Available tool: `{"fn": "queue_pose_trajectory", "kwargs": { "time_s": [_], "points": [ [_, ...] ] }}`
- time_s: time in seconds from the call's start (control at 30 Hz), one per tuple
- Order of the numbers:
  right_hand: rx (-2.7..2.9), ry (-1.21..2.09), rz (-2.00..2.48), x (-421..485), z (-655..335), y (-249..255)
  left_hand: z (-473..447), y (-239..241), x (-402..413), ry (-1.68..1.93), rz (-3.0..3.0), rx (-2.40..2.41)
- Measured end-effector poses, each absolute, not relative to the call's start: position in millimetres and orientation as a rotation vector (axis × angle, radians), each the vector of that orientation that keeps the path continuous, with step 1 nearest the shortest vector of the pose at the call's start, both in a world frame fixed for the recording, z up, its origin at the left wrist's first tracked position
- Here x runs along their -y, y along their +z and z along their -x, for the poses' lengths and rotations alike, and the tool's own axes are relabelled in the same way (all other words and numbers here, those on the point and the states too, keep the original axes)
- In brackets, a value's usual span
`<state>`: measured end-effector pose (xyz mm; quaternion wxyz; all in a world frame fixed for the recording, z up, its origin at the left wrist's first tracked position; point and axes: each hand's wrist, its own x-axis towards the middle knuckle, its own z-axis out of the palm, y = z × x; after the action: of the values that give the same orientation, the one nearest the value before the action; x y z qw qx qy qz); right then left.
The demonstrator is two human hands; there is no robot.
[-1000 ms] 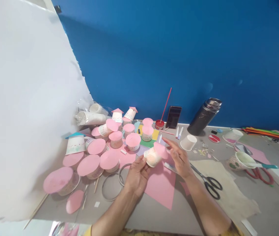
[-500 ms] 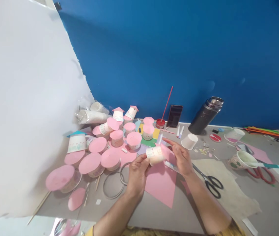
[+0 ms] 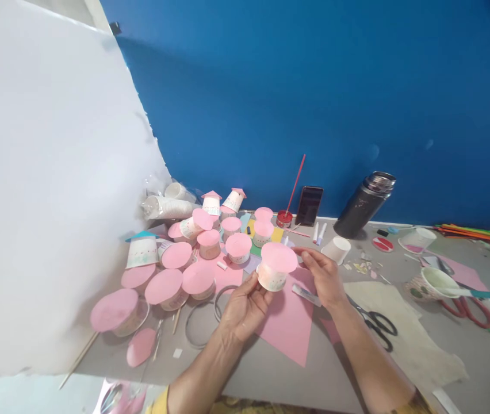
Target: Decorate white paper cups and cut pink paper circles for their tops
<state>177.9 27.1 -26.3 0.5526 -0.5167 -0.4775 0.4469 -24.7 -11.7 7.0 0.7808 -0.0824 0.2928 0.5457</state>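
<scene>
In the head view, the left hand (image 3: 245,307) pinches a small white patterned paper cup (image 3: 272,279) topped with a flat round pink paper disc (image 3: 278,257). The cup should be light and slightly springy, easily dented; the thin disc would likely bend, so the cup's wall below it seems the better hold. The cup sits at the left fingertips, between both hands; the right hand (image 3: 323,279) reaches toward the disc's edge, whether touching or pinching I cannot tell.
</scene>
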Motion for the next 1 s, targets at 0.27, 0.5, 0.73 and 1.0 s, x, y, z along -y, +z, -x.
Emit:
{"fn": "queue_pose_trajectory", "kwargs": {
  "time_s": [0.27, 0.5, 0.73, 1.0],
  "points": [
    [1.064, 1.651, 1.109, -19, -162, -22, 27, 12, 9, 1.215, 0.235, -0.608],
    [0.857, 1.882, 0.883, -13, -145, -20, 27, 15, 11, 1.168, 0.210, -0.650],
    [0.657, 1.961, 0.727, -16, -144, -22, 27, 13, 11, 1.172, 0.189, -0.692],
    [0.555, 1.963, 0.602, -18, -146, -31, 22, 8, 20, 1.215, -0.028, -0.606]
  ]
}}
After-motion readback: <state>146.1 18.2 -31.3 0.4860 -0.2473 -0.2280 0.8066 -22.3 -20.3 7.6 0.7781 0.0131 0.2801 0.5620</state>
